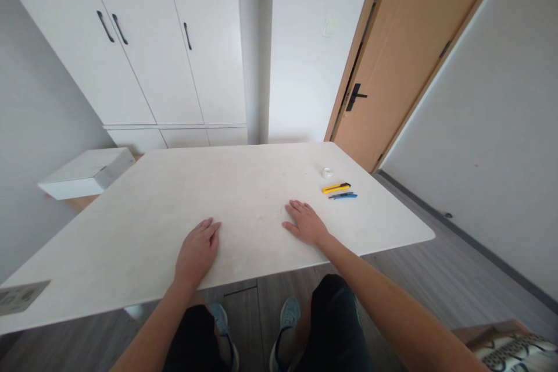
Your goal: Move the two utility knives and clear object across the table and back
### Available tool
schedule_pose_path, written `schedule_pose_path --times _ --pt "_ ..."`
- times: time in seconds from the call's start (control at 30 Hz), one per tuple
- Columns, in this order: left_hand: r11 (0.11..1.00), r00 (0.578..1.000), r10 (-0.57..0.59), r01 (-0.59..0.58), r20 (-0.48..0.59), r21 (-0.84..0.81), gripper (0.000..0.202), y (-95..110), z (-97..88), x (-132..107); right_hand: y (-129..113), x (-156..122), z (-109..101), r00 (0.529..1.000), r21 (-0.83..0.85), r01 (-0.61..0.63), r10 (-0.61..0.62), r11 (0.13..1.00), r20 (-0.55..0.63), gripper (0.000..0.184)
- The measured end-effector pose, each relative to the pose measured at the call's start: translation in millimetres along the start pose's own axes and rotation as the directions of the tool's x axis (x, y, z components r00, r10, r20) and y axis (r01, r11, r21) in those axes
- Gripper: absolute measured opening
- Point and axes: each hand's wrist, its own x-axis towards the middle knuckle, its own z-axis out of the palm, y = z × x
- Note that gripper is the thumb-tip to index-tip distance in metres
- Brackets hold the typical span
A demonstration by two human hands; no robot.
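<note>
My left hand (198, 250) lies flat, palm down, on the white table (174, 197) near its front edge, holding nothing. My right hand (305, 222) also rests flat on the tabletop, fingers spread, empty. To the right of my right hand lie a yellow utility knife (336, 188) and a blue pen (343, 196), side by side. A small roll of clear tape (327, 172) sits just behind them. Neither hand touches these items.
A grey label or paper (20, 296) lies at the table's front left corner. A white box (87, 171) stands on a low surface to the left. White cupboards (148, 40) fill the back wall; a wooden door (410, 52) stands at the right.
</note>
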Motion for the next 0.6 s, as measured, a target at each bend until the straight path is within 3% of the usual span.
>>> schedule_pose_path --times 0.37,0.5,0.6 --pt "1.000 1.000 0.000 -0.001 -0.013 -0.015 0.045 -0.8 0.1 0.2 2.8 1.3 2.4 1.000 0.045 0.003 -0.002 0.999 -0.022 0.064" --pt "1.000 1.000 -0.010 0.010 -0.012 -0.030 0.045 -0.9 0.7 0.8 35.7 6.4 -9.4 0.999 0.143 0.031 -0.030 0.989 -0.015 0.045" --pt "0.999 1.000 -0.019 0.018 -0.011 -0.031 0.046 -0.8 1.7 1.6 81.1 7.6 -32.5 0.995 0.083 -0.060 0.066 0.995 -0.072 0.038"
